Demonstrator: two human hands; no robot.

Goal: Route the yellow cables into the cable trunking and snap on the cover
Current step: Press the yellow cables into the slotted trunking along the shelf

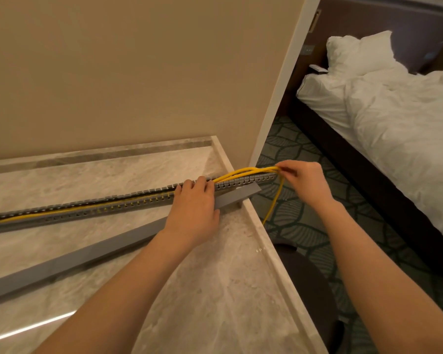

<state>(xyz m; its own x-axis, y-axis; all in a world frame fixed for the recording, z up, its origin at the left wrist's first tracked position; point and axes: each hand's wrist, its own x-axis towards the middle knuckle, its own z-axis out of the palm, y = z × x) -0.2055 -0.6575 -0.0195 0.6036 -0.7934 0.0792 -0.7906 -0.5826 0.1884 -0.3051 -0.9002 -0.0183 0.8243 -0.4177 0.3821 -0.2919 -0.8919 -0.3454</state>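
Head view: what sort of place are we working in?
Most likely a hotel room: an unmade bed with white duvet and pillow, leaf-patterned carpet, and a marble countertop against the wall, where the cable trunking lies.

A: How is the marble countertop (215, 290) coloured?
B: Beige, veined in grey. The cable trunking (87, 213) and cover (74, 259) are coloured grey, the cables (243, 171) yellow.
A: And the carpet (292, 215)?
B: Dark green, patterned with pale leaf outlines. The bedding (394, 118) is white.

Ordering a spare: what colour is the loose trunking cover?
Grey cover, clearest in the head view.
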